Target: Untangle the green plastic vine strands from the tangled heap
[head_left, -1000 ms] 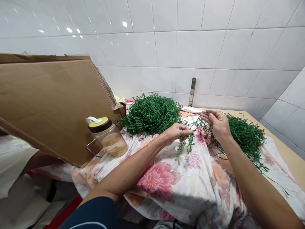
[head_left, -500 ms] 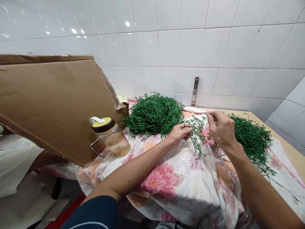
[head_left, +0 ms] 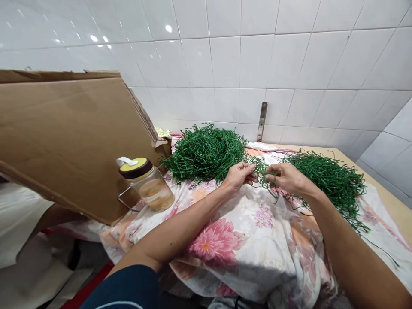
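Note:
My left hand is closed in a pinch on a small tangle of thin green stems with tiny knobbed ends. Close on its right, my right hand has thumb and fingers pressed together at the same tangle, on strands partly hidden by the fingers. Behind my left hand rises a big heap of the same stems. A flatter pile of stems spreads beyond my right wrist. Both piles lie on a floral cloth.
A clear jar with a yellow and dark lid and some liquid stands at left. Next to it leans a large cardboard sheet, with part of another person behind. A metal bracket is on the tiled wall.
My right hand has moved left and slightly down, from above the right-hand pile to the tangle beside my left hand. My left hand keeps its pinch with little movement.

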Tool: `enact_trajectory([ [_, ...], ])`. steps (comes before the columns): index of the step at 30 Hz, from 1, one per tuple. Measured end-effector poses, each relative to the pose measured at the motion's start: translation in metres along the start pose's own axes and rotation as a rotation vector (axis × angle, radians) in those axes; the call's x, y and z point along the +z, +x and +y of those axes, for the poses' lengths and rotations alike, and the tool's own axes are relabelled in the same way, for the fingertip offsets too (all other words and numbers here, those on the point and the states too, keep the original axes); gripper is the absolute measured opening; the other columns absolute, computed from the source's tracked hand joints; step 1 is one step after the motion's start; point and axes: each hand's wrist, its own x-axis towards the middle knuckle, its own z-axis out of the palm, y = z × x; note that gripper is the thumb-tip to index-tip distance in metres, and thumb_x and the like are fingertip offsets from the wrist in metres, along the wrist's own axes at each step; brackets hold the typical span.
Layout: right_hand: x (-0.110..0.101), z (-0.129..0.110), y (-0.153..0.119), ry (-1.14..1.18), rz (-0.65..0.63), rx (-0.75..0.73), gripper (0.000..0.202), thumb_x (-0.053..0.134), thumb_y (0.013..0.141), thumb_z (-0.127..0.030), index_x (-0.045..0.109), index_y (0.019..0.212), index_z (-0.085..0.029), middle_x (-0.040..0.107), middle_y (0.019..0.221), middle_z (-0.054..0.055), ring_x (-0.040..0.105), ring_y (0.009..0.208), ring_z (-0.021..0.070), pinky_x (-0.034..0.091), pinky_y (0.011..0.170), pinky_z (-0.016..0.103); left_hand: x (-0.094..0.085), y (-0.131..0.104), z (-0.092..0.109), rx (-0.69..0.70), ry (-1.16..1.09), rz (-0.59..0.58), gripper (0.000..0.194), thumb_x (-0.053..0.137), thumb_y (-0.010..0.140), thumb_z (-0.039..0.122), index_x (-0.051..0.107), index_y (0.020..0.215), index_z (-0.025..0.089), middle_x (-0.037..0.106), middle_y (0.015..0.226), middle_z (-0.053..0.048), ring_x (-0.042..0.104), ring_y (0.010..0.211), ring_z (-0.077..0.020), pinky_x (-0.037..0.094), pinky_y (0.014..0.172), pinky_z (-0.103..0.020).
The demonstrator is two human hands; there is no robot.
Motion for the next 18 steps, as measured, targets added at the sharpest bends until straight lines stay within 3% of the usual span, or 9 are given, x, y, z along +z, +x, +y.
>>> enact_trajectory([
  [8, 0.0, -0.001, 0.003, 0.025, 0.136, 0.027, 0.025, 0.066, 0.082, -0.042, 0.067, 0.071, -0.019, 0.068, 0.061, 0.001, 0.058, 0.053, 0.0139, 0.041, 0.051, 0.024, 0.0, 0.0, 0.004, 0.006, 0.01, 0.0, 0.037, 0.079, 0.076, 0.042, 0.053, 0.085, 0.017, 0.062, 0.064, 0.001, 0.061, 0.048, -0.0124, 0.044, 0.046, -0.023],
  [12, 0.008, 0.005, 0.006, 0.158, 0.09, 0.1, 0.027, 0.068, 0.08, -0.047, 0.068, 0.075, -0.02, 0.069, 0.061, 0.002, 0.059, 0.05, 0.0158, 0.043, 0.048, 0.026, 0.0, -0.001, 0.009, 0.017, -0.045, -0.011, 0.038, 0.08, 0.071, 0.026, 0.057, 0.098, 0.015, 0.066, 0.071, -0.001, 0.064, 0.058, -0.0132, 0.049, 0.054, -0.024],
  [15, 0.01, 0.009, 0.008, 0.06, 0.052, 0.105, 0.023, 0.066, 0.083, -0.042, 0.069, 0.075, -0.02, 0.069, 0.059, 0.002, 0.061, 0.051, 0.0169, 0.045, 0.05, 0.027, -0.001, -0.001, 0.011, 0.037, -0.056, 0.009, 0.042, 0.081, 0.068, 0.018, 0.058, 0.102, 0.014, 0.064, 0.069, 0.001, 0.064, 0.06, -0.0131, 0.049, 0.056, -0.024],
  [18, 0.005, 0.007, 0.006, -0.083, 0.264, 0.041, 0.019, 0.062, 0.086, -0.034, 0.072, 0.08, -0.02, 0.073, 0.067, 0.003, 0.066, 0.061, 0.0184, 0.048, 0.06, 0.029, 0.0, -0.001, 0.011, 0.025, -0.052, 0.046, 0.04, 0.081, 0.071, 0.016, 0.056, 0.102, 0.014, 0.063, 0.067, 0.002, 0.064, 0.059, -0.0133, 0.05, 0.056, -0.025],
])
